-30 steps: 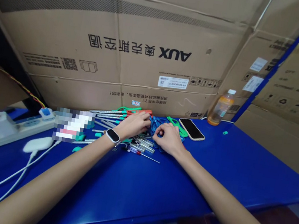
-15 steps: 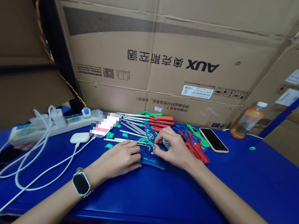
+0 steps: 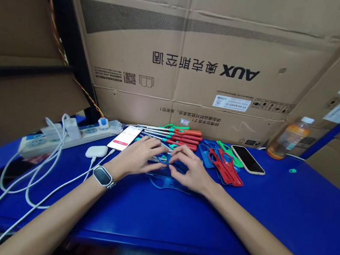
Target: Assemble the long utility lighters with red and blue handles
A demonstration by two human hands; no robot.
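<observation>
Between my two hands is a blue plastic lighter handle half, partly hidden by the fingers. My left hand has its thumb and fingers closed around the left end of it. From the other side, my right hand pinches it with curled fingers. Just below them a second blue handle half lies flat on the table. Behind the hands lie metal lighter tubes and small green pieces, mostly covered. Long-necked lighters with red handles are stacked at the back.
Loose red handle halves, with blue and green ones, lie to the right beside a dark phone. A drink bottle stands farther right. On the left are a lit phone, a white earbud case, cables and a power strip. Cardboard walls the back.
My left hand has moved up and away from the lower blue handle half, which now lies on the table. A blue half from the pile is now between both hands. The view has shifted slightly.
</observation>
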